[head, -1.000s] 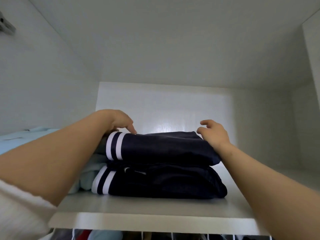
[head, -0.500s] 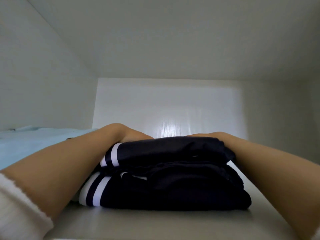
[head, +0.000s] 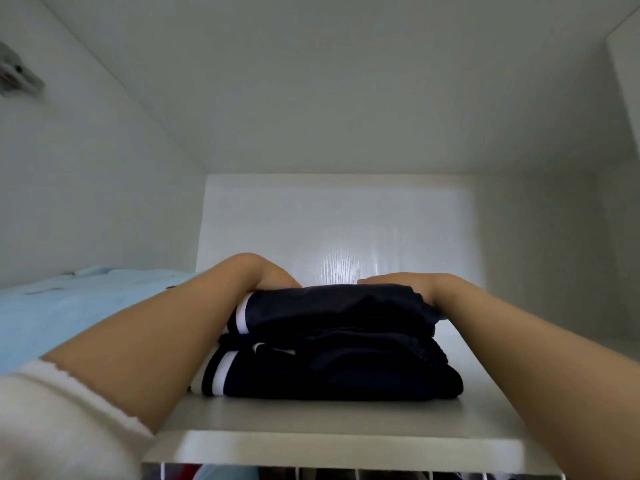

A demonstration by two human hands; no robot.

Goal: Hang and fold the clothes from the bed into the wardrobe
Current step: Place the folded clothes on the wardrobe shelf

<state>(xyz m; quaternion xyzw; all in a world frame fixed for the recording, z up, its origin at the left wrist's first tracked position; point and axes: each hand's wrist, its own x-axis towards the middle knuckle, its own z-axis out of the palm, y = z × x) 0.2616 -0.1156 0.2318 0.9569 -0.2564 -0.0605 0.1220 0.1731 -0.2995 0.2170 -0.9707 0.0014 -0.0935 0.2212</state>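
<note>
Two folded navy garments with white stripes lie stacked on the white wardrobe shelf (head: 346, 415). The upper navy garment (head: 332, 310) rests on the lower navy garment (head: 339, 375). My left hand (head: 263, 275) lies on the top left edge of the stack, its fingers hidden behind the cloth. On the top right edge my right hand (head: 398, 282) presses down with flat fingers.
Folded light blue clothing (head: 69, 306) lies on the shelf left of the stack. White wardrobe walls close in left, back and right, with a low ceiling above. A metal hinge (head: 17, 76) sits on the left wall. Hanging clothes (head: 214, 472) show below the shelf's front edge.
One second ago both hands hovered at the top garment's far corners; they have since come down onto the stack. My view has pulled back a little, showing the shelf's front edge again.
</note>
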